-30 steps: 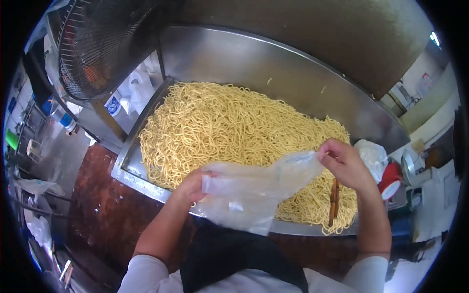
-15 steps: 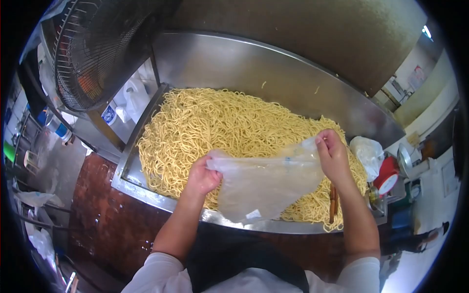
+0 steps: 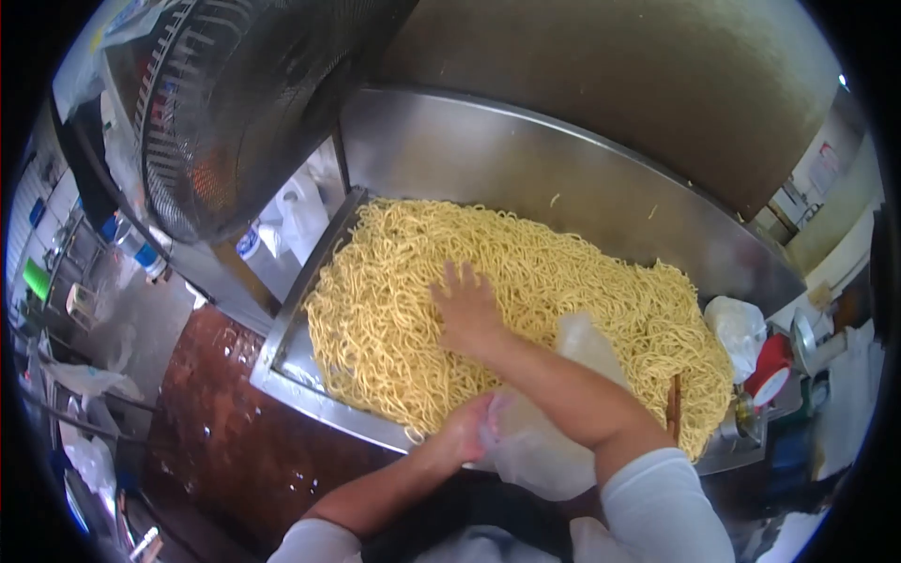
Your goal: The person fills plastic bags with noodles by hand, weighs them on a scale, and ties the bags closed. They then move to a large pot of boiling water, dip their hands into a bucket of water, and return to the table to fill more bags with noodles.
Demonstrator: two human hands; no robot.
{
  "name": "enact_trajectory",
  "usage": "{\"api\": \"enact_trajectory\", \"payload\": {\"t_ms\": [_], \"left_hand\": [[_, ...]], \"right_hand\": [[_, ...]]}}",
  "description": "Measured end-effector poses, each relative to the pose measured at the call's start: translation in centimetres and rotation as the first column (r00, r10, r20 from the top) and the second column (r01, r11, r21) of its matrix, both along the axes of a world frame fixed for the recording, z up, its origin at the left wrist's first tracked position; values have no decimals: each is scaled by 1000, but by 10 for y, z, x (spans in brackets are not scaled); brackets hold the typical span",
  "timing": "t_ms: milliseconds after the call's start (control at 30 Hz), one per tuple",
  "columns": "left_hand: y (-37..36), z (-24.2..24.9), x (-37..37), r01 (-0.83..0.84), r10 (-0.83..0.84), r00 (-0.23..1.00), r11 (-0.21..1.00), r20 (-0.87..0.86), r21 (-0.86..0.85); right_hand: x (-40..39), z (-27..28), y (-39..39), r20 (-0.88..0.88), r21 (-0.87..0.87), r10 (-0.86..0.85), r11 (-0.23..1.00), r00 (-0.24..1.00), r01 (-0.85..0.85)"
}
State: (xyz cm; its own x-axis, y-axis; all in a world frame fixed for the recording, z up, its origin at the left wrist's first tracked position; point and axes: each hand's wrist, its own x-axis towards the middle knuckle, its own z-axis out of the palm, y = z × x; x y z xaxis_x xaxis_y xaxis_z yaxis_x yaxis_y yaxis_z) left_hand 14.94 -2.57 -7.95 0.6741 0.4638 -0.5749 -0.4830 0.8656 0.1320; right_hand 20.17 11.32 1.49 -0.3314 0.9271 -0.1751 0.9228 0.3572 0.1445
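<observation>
A thick heap of yellow noodles covers most of a metal tray. My left hand is closed on the edge of a clear plastic bag, which hangs loosely at the tray's front edge. Crossing over the bag, my right arm reaches to the left. My right hand lies palm down on or just above the noodles, fingers spread and holding nothing. Part of the bag is hidden behind my right forearm. Brown wooden sticks lie in the noodles at the right.
A large wire-caged fan stands at upper left, near a white plastic jug. A metal backsplash rises behind the tray. To the right are a white plastic bag and a red container.
My right hand has let go of the bag and moved left over the noodles, fingers spread. My left hand has lowered, still gripping the bag, which now hangs slack. The view has shifted.
</observation>
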Motion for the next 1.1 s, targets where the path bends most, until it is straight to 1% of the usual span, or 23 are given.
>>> {"api": "enact_trajectory", "payload": {"t_ms": [33,67,100,133,167,233,333,367,400,433,500,533,600,667,700,733,767,800,900,967,1000,1067,1100], "left_hand": [[0,-97,-17,-24,-43,773,995,633,98],[-1,-37,-32,51,-83,957,992,279,119],[-4,34,-45,120,-106,988,986,-115,118],[1,35,-51,122,-107,988,983,-112,137],[-2,25,-56,86,-69,989,987,-128,135],[-1,-5,-66,36,-18,990,992,-142,123],[7,-54,-78,-45,46,999,998,9,-42],[10,-63,-81,-39,45,998,994,53,-104],[16,-46,-82,-28,44,994,987,97,-161],[21,-24,-76,-133,135,991,980,4,-149],[28,-34,-70,-136,143,988,985,58,-108],[27,-39,-65,-151,156,982,987,109,-58],[32,-13,-53,-177,180,982,983,52,-56],[36,9,-43,-181,180,983,983,-31,-12],[38,16,-42,-186,186,982,982,-24,-9],[38,22,-41,-174,174,985,985,-4,-3],[37,25,-41,-161,161,987,987,14,-3],[33,29,-40,-169,169,985,985,16,-14],[20,26,-39,-167,166,986,986,-12,-22],[13,8,-39,-176,176,984,984,28,-14],[8,3,-40,-189,190,982,981,21,-33],[-3,-6,-43,-102,102,995,995,8,-22],[-7,-11,-45,-108,108,994,993,-3,-36]], "right_hand": [[-6,-31,16,-29,36,8,999,1000,-7],[-5,-36,35,-32,52,-4,999,999,6],[0,-37,55,-97,-96,-183,980,978,174],[6,-37,77,-135,-249,-355,916,925,315],[9,-38,98,-136,-233,-351,920,926,315],[11,-50,130,-135,-316,-530,824,837,471],[13,-75,165,-213,-283,-541,831,814,479],[9,-77,160,-288,-163,-521,854,804,495],[10,-82,152,-277,-171,-520,854,808,492],[13,-81,143,-370,-234,-533,846,761,479],[23,-66,110,-519,-339,-591,805,617,486],[28,-48,98,-508,-332,-590,806,627,490],[38,8,92,-717,-262,-424,899,553,350],[45,78,115,-756,-131,-267,956,598,261],[44,120,118,-808,90,-51,974,587,209],[53,152,134,-770,258,93,950,631,175],[56,190,141,-699,355,40,886,714,298],[62,223,142,-713,416,42,829,700,373],[74,258,120,-660,545,196,789,725,283],[69,236,93,-463,298,-24,937,886,181],[85,197,104,-146,100,-40,994,988,55],[74,130,92,444,-305,102,952,890,42],[48,113,75,442,-409,161,912,882,38]]}}
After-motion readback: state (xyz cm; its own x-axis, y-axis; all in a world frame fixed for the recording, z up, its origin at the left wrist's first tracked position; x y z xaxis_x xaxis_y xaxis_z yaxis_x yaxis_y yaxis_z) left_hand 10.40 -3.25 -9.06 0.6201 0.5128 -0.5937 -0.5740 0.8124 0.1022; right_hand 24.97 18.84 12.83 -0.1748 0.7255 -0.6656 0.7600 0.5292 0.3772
